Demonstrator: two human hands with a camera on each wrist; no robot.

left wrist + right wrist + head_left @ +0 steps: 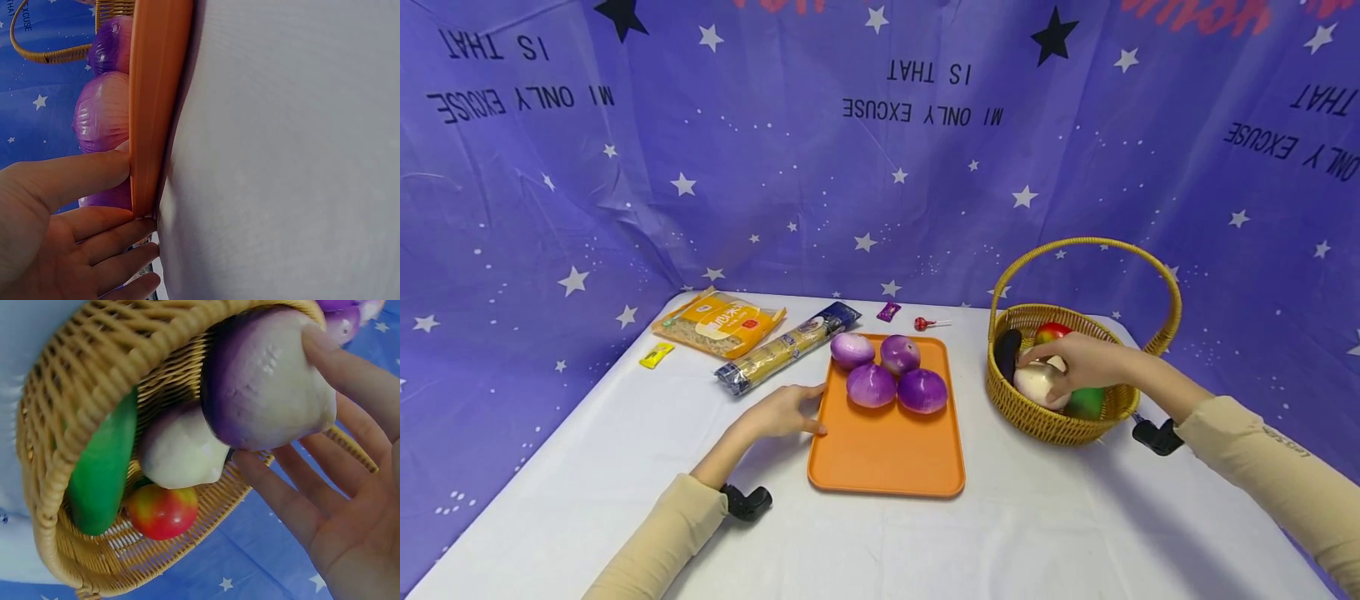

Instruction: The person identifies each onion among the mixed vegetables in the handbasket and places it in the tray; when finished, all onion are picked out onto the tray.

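Note:
Over the wicker basket [1052, 425], my right hand [1078, 362] grips a white-and-purple turnip [269, 381] between thumb and fingers. A second turnip [181, 447] lies beside it in the basket. Around them are a dark, eggplant-like piece [1007, 357], a red-and-yellow fruit [162, 511] and a green, long rounded piece [103, 469]. My left hand [781, 412] touches the left edge of the orange tray [887, 454], its fingers fairly straight and its thumb against the rim [144, 119]. Several purple onions [871, 386] sit on the tray's far half.
Behind my left hand lie a long pasta packet [790, 346] and an orange bag [718, 323]. A yellow candy [657, 356], a purple candy [889, 312] and a red lollipop [922, 323] lie about. The basket's tall handle [1086, 242] arches above its opening.

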